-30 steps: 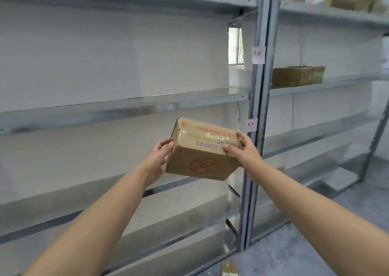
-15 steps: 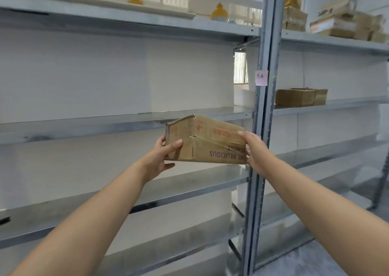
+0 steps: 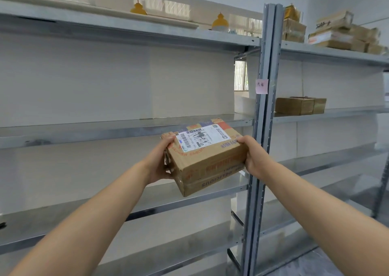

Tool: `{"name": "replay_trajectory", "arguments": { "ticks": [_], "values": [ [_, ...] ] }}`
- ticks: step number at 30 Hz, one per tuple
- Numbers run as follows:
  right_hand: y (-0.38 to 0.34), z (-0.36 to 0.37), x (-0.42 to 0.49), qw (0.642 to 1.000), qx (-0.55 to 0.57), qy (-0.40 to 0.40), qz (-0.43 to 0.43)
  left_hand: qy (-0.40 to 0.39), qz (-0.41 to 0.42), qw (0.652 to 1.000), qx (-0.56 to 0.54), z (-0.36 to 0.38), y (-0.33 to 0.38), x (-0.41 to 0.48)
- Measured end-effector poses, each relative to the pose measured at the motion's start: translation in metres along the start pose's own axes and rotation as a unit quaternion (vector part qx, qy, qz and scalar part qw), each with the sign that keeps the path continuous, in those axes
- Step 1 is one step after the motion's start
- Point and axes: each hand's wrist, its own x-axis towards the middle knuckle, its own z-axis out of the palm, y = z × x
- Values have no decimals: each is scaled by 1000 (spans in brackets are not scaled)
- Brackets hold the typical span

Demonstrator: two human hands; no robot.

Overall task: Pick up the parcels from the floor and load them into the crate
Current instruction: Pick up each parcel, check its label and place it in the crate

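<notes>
Rotation is the change: half a second ago the parcel (image 3: 205, 156) showed a plain side, and now its white shipping label (image 3: 203, 137) faces up, tilted toward the camera. The left hand (image 3: 161, 161) and the right hand (image 3: 253, 156) each clamp an opposite end, fingers curled over the edges, holding it in the air before the metal shelf (image 3: 117, 129). No crate is in view, so loading is probably some way off.

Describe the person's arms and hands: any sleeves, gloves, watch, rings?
Both forearms are bare as far as the frame shows; no sleeves visible. The left hand and right hand wear no gloves. No watch, bracelet or ring shows on either.
</notes>
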Motion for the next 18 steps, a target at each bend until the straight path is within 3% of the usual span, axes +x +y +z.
{"name": "replay_trajectory", "arguments": {
  "ticks": [4,11,14,18],
  "values": [
    [0,-5,-2,1000,-16,1,-10,28,8,1000,11,-2,-4,2],
    [19,-7,1,1000,-9,-26,10,74,122,990,-6,13,-6,-1],
    [19,-13,-2,994,-53,-94,34,69,141,987,25,8,0,-5],
    [7,-19,-8,988,-83,-129,13,21,110,988,103,-9,10,-19]
  ]
}}
